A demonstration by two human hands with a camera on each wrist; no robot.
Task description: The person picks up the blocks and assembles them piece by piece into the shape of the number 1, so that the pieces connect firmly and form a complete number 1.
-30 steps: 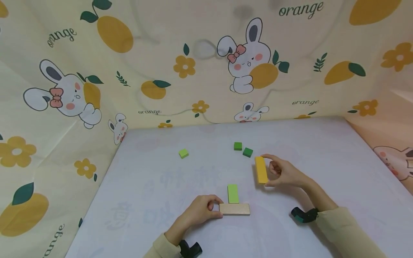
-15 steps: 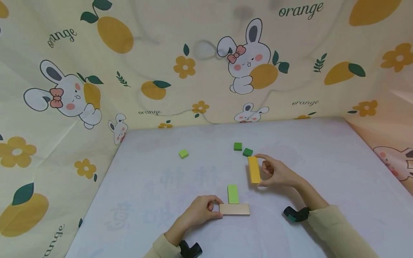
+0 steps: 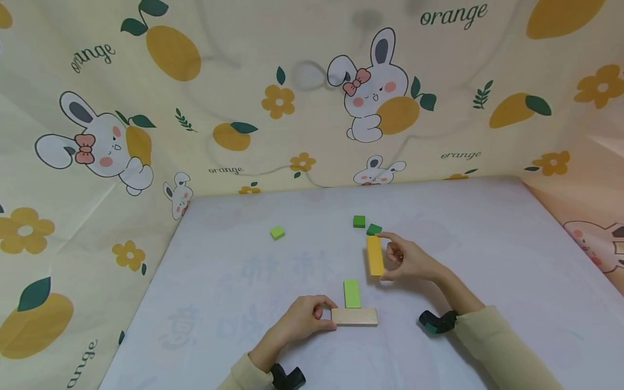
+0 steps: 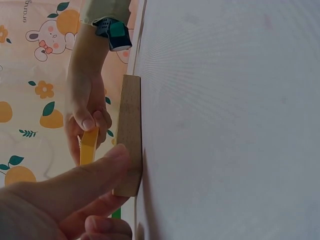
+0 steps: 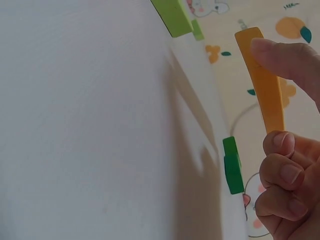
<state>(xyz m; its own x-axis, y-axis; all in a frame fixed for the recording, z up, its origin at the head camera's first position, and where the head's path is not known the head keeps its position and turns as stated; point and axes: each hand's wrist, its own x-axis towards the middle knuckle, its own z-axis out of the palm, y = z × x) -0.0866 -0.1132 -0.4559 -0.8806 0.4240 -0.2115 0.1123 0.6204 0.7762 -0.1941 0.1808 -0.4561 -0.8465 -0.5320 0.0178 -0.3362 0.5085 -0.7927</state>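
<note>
A plain wooden block (image 3: 354,317) lies crosswise on the table, and my left hand (image 3: 304,318) grips its left end between thumb and fingers. Right behind it a light green block (image 3: 351,293) lies lengthwise, its near end at the wooden block's far side. My right hand (image 3: 414,259) pinches a yellow block (image 3: 375,255) by its two ends, thumb at the near end and a finger at the far one. In the right wrist view the yellow block (image 5: 262,80) is held above the table, its shadow falling on the white surface.
Two small green blocks, a mid-green one (image 3: 359,221) and a darker one (image 3: 374,229), lie just beyond the yellow block. A small lime block (image 3: 277,233) sits further left. A printed cloth (image 3: 302,97) with rabbits and oranges stands behind the white table (image 3: 219,260).
My right hand has carried the yellow block to the left, nearer the light green block. The left hand and wooden block have stayed in place.
</note>
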